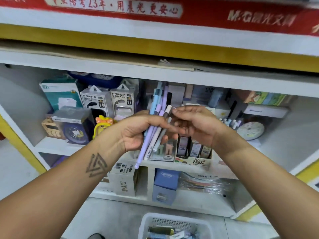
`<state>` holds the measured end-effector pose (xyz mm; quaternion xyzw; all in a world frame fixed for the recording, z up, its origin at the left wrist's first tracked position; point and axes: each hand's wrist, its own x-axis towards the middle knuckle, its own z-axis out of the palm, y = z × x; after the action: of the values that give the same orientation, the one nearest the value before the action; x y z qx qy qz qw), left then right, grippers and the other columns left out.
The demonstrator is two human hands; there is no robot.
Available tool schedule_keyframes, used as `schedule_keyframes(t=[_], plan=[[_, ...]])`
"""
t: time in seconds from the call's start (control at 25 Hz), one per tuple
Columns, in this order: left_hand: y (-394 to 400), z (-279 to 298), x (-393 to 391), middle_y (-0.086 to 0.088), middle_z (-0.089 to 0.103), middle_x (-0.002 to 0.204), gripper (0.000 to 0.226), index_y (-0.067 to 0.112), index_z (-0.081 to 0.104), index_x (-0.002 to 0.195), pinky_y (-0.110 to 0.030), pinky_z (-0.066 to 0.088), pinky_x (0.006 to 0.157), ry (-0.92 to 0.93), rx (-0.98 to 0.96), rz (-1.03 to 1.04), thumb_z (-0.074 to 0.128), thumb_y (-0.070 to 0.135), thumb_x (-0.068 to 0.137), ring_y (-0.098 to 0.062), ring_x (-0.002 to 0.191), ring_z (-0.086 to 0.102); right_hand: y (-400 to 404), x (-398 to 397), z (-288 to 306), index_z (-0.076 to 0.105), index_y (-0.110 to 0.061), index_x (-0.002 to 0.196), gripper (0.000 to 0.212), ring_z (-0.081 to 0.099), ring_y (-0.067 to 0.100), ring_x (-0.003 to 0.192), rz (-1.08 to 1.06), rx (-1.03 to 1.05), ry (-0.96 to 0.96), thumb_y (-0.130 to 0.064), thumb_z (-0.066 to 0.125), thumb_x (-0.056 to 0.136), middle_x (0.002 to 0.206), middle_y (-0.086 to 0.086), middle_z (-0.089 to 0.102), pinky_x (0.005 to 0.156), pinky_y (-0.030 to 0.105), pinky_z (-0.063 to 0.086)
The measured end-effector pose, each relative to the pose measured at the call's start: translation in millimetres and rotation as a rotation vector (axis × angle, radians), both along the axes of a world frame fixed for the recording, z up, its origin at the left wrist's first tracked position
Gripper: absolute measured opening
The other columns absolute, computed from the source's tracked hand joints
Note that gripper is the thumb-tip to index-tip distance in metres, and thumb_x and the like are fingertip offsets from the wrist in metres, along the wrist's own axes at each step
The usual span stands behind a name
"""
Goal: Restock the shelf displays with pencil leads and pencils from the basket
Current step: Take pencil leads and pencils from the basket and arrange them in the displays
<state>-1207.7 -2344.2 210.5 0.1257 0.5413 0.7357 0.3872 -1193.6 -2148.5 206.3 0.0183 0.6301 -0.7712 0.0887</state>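
My left hand (138, 130) gripped the fanned bundle of slim pastel pencils (156, 125) before the shelf — my right hand (189, 123) pinched one white-tipped pencil, likely to separate it — white plastic basket (145, 225) near.

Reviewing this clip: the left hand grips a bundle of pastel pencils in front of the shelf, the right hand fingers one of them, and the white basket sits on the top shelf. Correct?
Not quite. The head view shows the white basket on the floor below the shelf, not on top. The rest holds: the left hand grips the bundle of pastel pencils, and the right hand fingers one of them.
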Motion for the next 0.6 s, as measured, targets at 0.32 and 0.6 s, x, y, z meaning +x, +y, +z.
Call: schedule_keyframes(t=[0.32, 0.6], plan=[[61, -4, 14, -0.031, 0.070, 0.099, 0.012, -0.002, 0.071, 0.083, -0.047, 0.061, 0.076, -0.036, -0.039, 0.116, 0.065, -0.005, 0.074, -0.039, 0.089, 0.073, 81, 38, 19, 0.066, 0.002, 0.106, 0.016, 0.065, 0.018, 0.059, -0.305, 0.064, 0.142, 0.003, 0.067, 0.090, 0.080, 0.016, 0.072, 0.058, 0.024, 0.056], [98, -5, 18, -0.009, 0.061, 0.063, 0.013, 0.006, 0.065, 0.082, -0.021, 0.048, 0.044, -0.016, -0.143, 0.126, 0.073, 0.001, 0.073, -0.015, 0.047, 0.057, 149, 65, 16, 0.066, -0.004, 0.096, 0.005, 0.065, 0.017, 0.052, -0.631, 0.602, 0.431, 0.000, 0.065, 0.093, 0.063, 0.002, 0.070, 0.061, 0.037, 0.060]])
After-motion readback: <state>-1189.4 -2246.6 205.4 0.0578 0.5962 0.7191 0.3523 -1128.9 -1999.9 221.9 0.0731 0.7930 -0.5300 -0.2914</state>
